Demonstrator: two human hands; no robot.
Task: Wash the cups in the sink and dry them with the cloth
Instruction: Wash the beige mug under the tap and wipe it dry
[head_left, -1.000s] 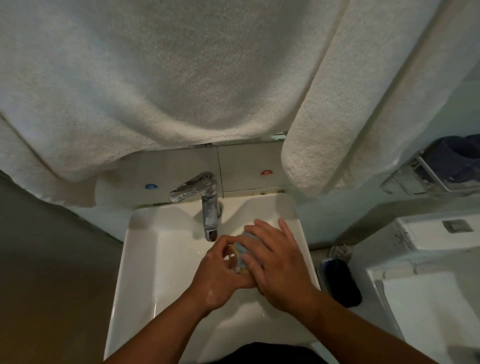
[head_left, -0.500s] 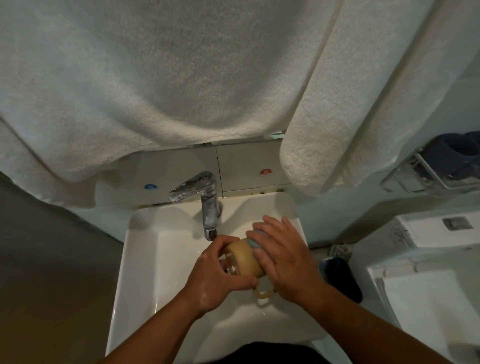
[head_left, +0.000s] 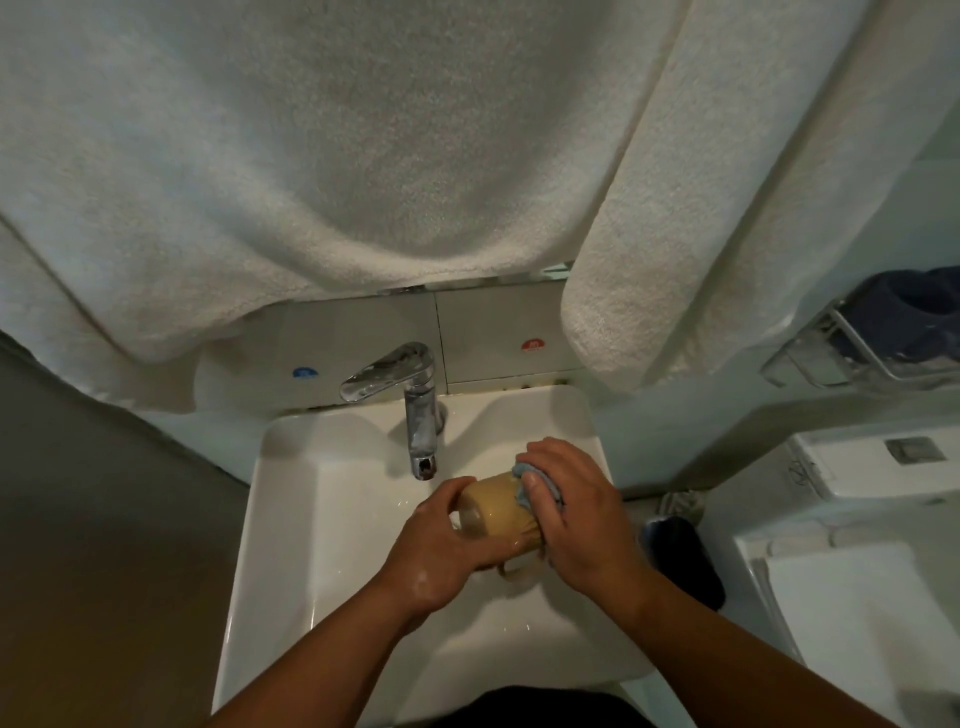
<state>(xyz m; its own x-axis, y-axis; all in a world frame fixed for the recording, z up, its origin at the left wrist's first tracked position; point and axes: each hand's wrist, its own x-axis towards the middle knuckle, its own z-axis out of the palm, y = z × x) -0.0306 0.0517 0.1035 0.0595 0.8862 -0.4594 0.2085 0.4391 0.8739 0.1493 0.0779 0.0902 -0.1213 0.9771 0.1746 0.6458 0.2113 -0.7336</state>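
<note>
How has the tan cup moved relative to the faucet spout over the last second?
Yes. The tan cup, hidden under the hands before, now shows lying on its side below and right of the faucet.

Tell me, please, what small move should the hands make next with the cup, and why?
Probably turn the tan cup a little in the left hand, because the right hand presses the blue cloth on only one end of it.
</note>
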